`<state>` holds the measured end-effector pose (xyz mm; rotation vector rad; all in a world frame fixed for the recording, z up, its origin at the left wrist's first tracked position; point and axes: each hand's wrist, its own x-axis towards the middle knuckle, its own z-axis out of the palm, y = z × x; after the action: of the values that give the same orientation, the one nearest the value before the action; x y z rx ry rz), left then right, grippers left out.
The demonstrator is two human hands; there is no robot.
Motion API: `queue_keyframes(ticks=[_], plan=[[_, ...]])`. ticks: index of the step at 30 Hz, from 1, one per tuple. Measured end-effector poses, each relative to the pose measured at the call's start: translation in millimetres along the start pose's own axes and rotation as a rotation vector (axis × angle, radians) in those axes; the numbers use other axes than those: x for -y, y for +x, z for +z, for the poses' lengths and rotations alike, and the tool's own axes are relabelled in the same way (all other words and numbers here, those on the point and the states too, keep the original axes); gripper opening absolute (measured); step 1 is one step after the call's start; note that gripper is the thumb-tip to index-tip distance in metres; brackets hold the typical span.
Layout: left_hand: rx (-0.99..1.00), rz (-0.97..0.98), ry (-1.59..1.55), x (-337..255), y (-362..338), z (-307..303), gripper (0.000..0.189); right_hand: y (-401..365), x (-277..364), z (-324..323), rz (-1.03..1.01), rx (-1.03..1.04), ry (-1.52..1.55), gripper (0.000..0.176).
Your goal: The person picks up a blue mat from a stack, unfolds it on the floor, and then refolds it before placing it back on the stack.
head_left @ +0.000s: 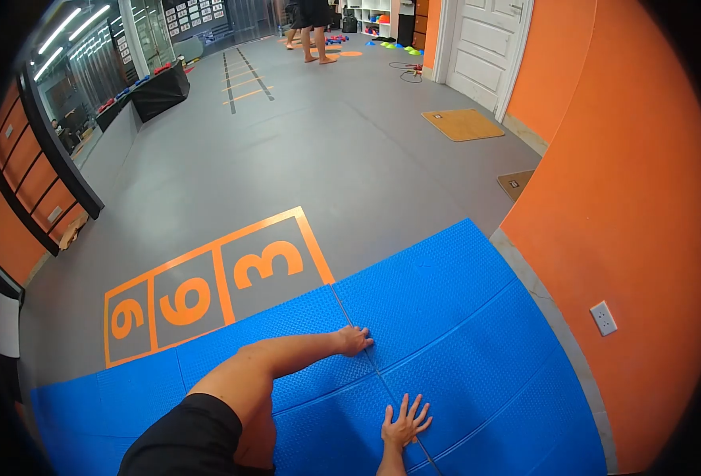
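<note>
My right hand (pixel 405 423) lies palm down on a blue textured foam mat (pixel 446 297), its fingers spread, beside a dark seam (pixel 381 377) that runs between two mat sections. Farther up that same seam, my left hand (pixel 354 340) presses on the mat with its fingers slightly bent. Neither hand holds anything that I can see. My left arm reaches in from the lower left, past a bent knee (pixel 247 369) and black clothing (pixel 184 436). Raised lines divide the mat into panels.
Orange floor markings with numbers (pixel 184 301) border the mat's far edge. An orange wall (pixel 589 238) with a socket (pixel 603 318) rises at right. Brown mats (pixel 463 124) lie near a white door (pixel 485 55). Another person's bare legs (pixel 314 44) stand far back.
</note>
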<state>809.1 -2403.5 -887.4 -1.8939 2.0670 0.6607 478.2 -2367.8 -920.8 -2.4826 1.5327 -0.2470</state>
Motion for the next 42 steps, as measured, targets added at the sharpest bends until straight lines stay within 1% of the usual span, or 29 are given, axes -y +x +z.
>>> queue_keyframes(ticks=[4,7,8,10,11,14,17,21,22,25,26,28,29,31,32,34,35,37,38,39,40,42], plan=[[-0.037,0.006,-0.001,1.7,-5.7,-2.3,0.035,-2.5,-1.4,4.5,0.001,-0.038,0.023,0.059],[0.035,0.020,-0.005,0.7,-14.0,-10.3,0.042,-1.7,-2.2,12.3,-0.009,-0.118,0.021,0.059],[-0.006,0.029,-0.007,0.9,-17.3,-12.3,0.039,-0.3,-4.2,13.5,-0.014,-0.148,0.014,0.060],[-0.082,0.050,-0.013,1.1,-24.9,-10.8,0.033,3.4,-1.4,0.2,-0.002,-0.120,0.027,0.062],[-0.093,0.051,-0.013,2.2,-26.2,-11.5,0.034,7.9,-0.2,-6.2,0.004,-0.106,0.033,0.064],[-0.124,0.061,-0.015,1.4,-29.7,-22.2,0.036,19.5,-0.5,-23.8,0.032,0.056,-0.034,0.070],[-0.170,0.065,-0.016,1.1,-36.0,-39.5,0.038,30.1,-4.9,-26.2,-0.003,0.094,-0.094,0.067],[-0.224,0.087,-0.031,-0.8,-36.0,-43.4,0.040,39.6,-9.6,-21.5,-0.112,0.155,-0.236,0.066],[-0.229,0.092,-0.031,-0.9,-37.8,-43.3,0.040,40.9,-6.5,-20.9,-0.139,0.179,-0.263,0.066],[-0.105,0.083,0.012,-3.3,-47.9,-52.1,0.047,34.3,-1.6,-16.9,-0.197,0.254,-0.331,0.067],[-0.103,0.082,0.007,-4.8,-52.8,-57.3,0.049,35.2,1.4,-15.1,-0.213,0.272,-0.350,0.068],[-0.096,0.077,-0.003,-3.5,-55.4,-54.6,0.052,35.7,8.6,-11.3,-0.150,0.279,-0.351,0.072],[-0.146,0.074,0.015,-2.3,-56.5,-53.7,0.058,38.9,12.8,-9.5,-0.120,0.279,-0.350,0.075],[-0.247,0.076,0.048,-5.1,-54.1,-46.6,0.071,41.5,25.8,-23.0,0.009,0.262,-0.214,0.076],[-0.257,0.065,0.101,-6.8,-54.2,-47.9,0.075,43.6,33.0,-33.6,0.072,0.252,-0.147,0.076],[-0.272,0.043,0.205,-17.0,-66.6,-58.4,0.085,42.1,51.8,-68.4,0.103,0.196,-0.069,0.076],[-0.280,0.039,0.223,-20.6,-70.0,-60.5,0.083,39.7,56.0,-77.2,0.119,0.169,-0.030,0.075],[-0.300,0.034,0.262,-27.6,-64.4,-58.8,0.080,40.9,40.5,-72.4,0.015,-0.046,0.046,0.075],[-0.369,0.029,0.215,-31.1,-58.0,-56.9,0.076,41.6,33.1,-69.4,-0.038,-0.154,0.084,0.074],[-0.433,0.026,0.165,-33.1,-42.9,-44.6,0.072,40.9,33.9,-73.7,-0.033,-0.224,0.118,0.073],[-0.494,0.021,0.117,-36.2,-37.9,-43.0,0.068,38.9,36.6,-80.0,-0.033,-0.248,0.148,0.073],[-0.500,0.032,0.081,-42.9,-30.6,-48.3,0.063,38.1,40.2,-90.4,-0.033,-0.303,0.210,0.074]])
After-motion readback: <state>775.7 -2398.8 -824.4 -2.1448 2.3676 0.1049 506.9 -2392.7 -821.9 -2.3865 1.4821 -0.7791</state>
